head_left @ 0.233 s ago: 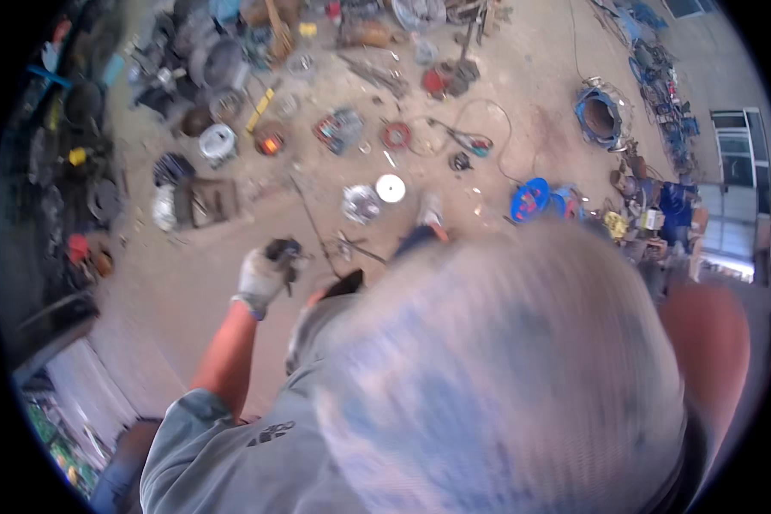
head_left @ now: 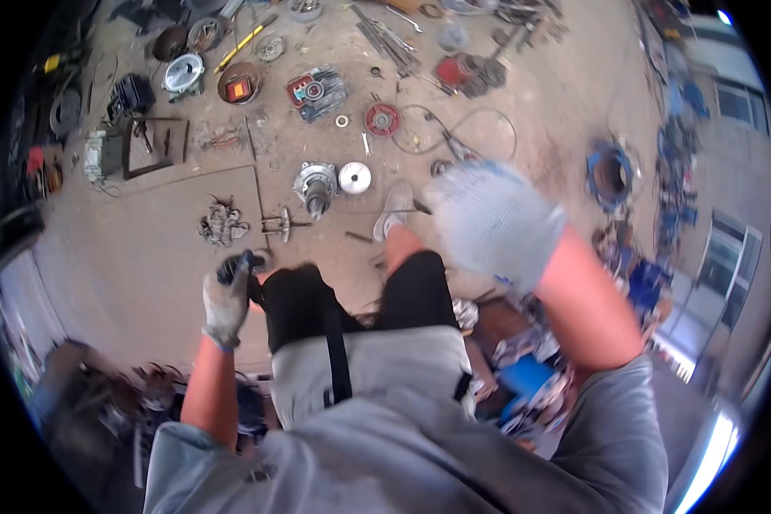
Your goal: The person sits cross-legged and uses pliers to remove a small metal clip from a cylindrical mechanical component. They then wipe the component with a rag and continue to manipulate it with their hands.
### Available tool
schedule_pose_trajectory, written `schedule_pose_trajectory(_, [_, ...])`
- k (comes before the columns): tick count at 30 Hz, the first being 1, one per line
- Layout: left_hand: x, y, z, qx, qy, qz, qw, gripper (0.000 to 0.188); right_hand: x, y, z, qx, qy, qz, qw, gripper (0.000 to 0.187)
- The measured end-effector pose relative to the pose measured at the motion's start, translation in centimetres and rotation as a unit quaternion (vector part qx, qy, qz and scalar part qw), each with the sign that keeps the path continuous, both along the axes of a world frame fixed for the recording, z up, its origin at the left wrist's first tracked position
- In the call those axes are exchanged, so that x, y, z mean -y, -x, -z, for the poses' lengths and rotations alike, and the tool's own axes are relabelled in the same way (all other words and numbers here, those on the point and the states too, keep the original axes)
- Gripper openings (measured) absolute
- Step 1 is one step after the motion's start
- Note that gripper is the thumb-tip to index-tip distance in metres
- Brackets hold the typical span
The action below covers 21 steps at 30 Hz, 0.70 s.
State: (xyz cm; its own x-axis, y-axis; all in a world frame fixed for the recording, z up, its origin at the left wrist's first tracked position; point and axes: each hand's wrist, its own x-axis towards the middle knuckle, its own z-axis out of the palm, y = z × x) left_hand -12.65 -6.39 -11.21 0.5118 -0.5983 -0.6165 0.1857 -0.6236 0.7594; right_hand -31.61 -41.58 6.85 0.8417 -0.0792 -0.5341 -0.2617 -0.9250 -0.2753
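Observation:
My left hand point(head_left: 224, 307), in a dirty whitish work glove, is at the left beside my knee. Its fingers close round a small dark part point(head_left: 237, 267) whose kind I cannot make out. My right hand point(head_left: 495, 221), gloved in pale knit, is raised close to the camera and smeared by motion. Its fingers are not clear. A thin rod point(head_left: 373, 212) reaches toward it; whether the hand holds it I cannot tell. Ahead of my legs stand a metal shaft housing point(head_left: 317, 187) and a white disc point(head_left: 355, 177). A dark metal puller-like piece point(head_left: 277, 224) lies nearer my left hand.
A tangled metal heap point(head_left: 224, 221) lies on the floor sheet point(head_left: 146, 248) at left. Farther off are a motor casing point(head_left: 317, 92), a red ring point(head_left: 383, 120), a rusty bowl point(head_left: 239, 84) and a square frame point(head_left: 156, 146). A blue-rimmed cylinder point(head_left: 609, 174) stands at right.
My right glove has moved from large in front of the camera to farther away, uncovering my legs and the floor. The view has shifted; my left hand keeps the dark part.

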Motion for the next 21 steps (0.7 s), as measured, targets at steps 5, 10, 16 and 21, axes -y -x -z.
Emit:
schedule_pose_trajectory(5, [8.8,12.2,5.8,-0.160,-0.061,-0.046,0.984,0.021,4.2,9.8,32.1,-0.033,-0.041,0.209,0.976,0.017])
schedule_pose_trajectory(10, [11.6,19.7,17.0,-0.194,0.025,0.093,0.976,0.022,1.0,11.9,48.1,-0.055,-0.117,0.348,0.928,0.025])
schedule_pose_trajectory(16, [12.6,22.0,29.2,-0.147,0.141,0.139,0.969,0.026,1.4,10.9,59.7,-0.083,0.045,0.309,0.946,0.048])
schedule_pose_trajectory(21, [11.6,18.5,32.5,-0.136,0.188,0.177,0.957,0.028,3.7,9.9,64.8,-0.027,-0.005,0.219,0.975,0.055])
